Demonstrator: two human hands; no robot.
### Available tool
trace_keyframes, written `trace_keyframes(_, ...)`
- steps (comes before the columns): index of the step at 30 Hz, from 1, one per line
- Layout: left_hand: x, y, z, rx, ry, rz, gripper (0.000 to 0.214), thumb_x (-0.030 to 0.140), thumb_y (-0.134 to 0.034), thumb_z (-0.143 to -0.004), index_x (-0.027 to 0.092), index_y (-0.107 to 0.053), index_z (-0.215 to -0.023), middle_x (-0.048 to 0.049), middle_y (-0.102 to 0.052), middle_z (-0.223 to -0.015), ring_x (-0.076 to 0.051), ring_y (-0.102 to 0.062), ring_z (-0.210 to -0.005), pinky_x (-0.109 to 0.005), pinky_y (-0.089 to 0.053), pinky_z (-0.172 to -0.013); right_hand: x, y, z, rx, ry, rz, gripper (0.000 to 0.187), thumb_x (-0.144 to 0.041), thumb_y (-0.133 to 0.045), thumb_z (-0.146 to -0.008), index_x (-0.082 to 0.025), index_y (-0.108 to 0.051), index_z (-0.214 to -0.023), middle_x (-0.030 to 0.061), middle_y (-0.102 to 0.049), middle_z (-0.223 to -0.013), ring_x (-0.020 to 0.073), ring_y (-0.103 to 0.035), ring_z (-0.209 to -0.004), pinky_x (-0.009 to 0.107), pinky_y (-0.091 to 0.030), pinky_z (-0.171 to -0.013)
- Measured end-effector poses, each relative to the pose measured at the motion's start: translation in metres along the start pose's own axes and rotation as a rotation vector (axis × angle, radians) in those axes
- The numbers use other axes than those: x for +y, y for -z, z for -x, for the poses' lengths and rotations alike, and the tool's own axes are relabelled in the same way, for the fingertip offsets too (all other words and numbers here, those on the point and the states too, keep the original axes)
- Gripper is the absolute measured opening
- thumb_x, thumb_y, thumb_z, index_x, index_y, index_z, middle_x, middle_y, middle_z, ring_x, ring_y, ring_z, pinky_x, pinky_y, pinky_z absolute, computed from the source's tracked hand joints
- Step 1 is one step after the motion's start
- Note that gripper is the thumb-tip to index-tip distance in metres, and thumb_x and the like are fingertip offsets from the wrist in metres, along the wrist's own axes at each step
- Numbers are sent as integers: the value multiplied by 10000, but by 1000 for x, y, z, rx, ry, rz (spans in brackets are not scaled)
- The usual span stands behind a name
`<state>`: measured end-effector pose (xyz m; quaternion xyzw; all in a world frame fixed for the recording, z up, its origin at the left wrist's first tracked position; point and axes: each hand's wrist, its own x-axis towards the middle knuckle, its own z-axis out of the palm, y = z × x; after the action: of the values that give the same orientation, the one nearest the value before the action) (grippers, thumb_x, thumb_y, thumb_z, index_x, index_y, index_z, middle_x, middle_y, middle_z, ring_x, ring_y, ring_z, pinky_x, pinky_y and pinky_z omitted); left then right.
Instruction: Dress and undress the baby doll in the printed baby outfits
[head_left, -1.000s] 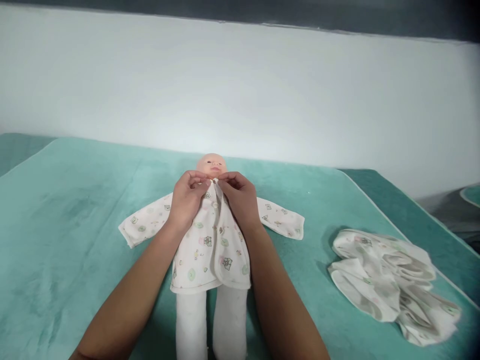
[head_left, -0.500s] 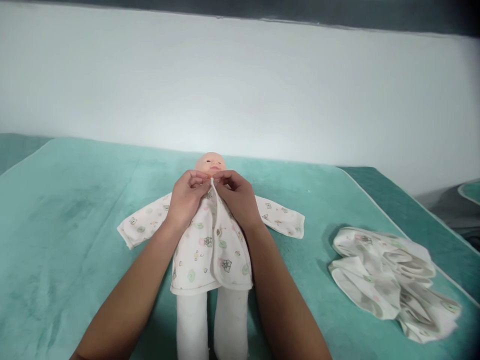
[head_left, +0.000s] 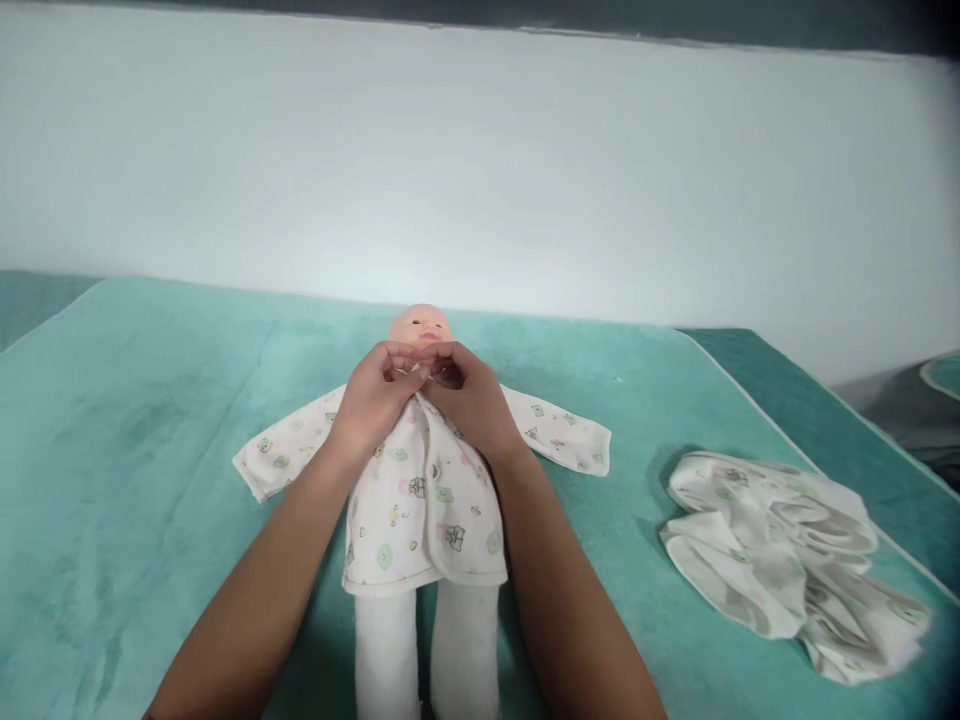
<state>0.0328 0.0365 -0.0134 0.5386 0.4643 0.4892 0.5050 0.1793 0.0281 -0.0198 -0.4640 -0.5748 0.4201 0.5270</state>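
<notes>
A baby doll [head_left: 420,322] lies on its back, head away from me, its legs in white cloth [head_left: 386,650]. It wears a white printed jacket [head_left: 405,510] with sleeves spread to both sides. My left hand [head_left: 379,395] pinches the jacket's front edge at the neck. From the other side my right hand [head_left: 469,395] grips the same spot, and the thumbs and fingertips of both hands meet there. What lies between the fingertips is hidden. Lower on the front opening, a small fastener [head_left: 436,470] shows at the overlapping edges.
A crumpled white printed garment [head_left: 772,550] lies to the right on the green padded surface [head_left: 187,430]. Behind the doll's head rises a white wall [head_left: 480,160]. A darker green strip [head_left: 825,400] borders the surface on the right.
The fingertips of both hands have closed in over the jacket's neck edge, which stuck up between them before and is now covered. The doll and the crumpled garment have stayed in place.
</notes>
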Motion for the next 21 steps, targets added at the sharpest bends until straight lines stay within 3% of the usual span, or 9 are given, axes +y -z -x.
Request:
trace_keyframes(3, -2, -2, 0, 70, -40, -131, 192, 293, -692, -814, 224, -655, -989, -18, -679, -1018, -99, -564, -659, -261, -448, -653, 6, 1, -2, 65, 12, -95, 256, -261, -679, -756, -255, -686, -1012, -15, -641, -911, 147, -550, -793, 294, -449, -762)
trace_keyframes(7, -1, -3, 5, 116, -61, -215, 150, 289, -664, -835, 227, -664, -972, -4, -666, -942, -102, -532, -630, -267, -429, -648, 6, 2, -3, 148, 24, -198, 192, -294, -673, -782, -242, -664, -967, -10, -647, -933, 146, -559, -795, 289, -443, -731)
trace_keyframes(10, 2, -3, 12, 130, -101, -198, 134, 333, -628, -876, 235, -665, -959, 6, -646, -830, -127, -546, -665, -268, -433, -664, -11, 4, 6, 150, 5, 28, 159, -388, -650, -852, -234, -613, -835, -19, -609, -796, 147, -513, -709, 303, -405, -669)
trace_keyframes(13, 8, 0, 16, 59, -107, -196, 119, 339, -610, -889, 235, -661, -916, 11, -636, -768, -140, -561, -686, -268, -435, -662, -36, 5, 24, -8, -34, 430, 360, -468, -640, -886, -236, -490, -656, -22, -525, -632, 147, -408, -593, 326, -300, -589)
trace_keyframes(16, 14, 7, 19, -24, -72, -263, 123, 339, -609, -883, 228, -657, -856, 14, -632, -738, -137, -560, -661, -268, -418, -635, -54, 5, 42, -132, -66, 698, 386, -418, -704, -842, -242, -432, -631, -6, -532, -634, 153, -385, -572, 335, -251, -577)
trace_keyframes(19, 19, 16, 24, -105, -21, -344, 127, 329, -594, -885, 225, -644, -831, 22, -625, -719, -124, -537, -621, -265, -391, -602, -55, 7, 47, -157, -71, 773, 345, -325, -667, -842, -242, -395, -647, -10, -508, -638, 150, -371, -569, 331, -233, -564)
trace_keyframes(21, 19, 22, 30, -143, -7, -374, 162, 363, -603, -887, 219, -642, -824, 19, -626, -731, -120, -514, -616, -263, -376, -587, -49, 12, 44, -201, -71, 711, 339, -330, -602, -882, -234, -376, -648, -22, -478, -633, 143, -364, -578, 323, -234, -558)
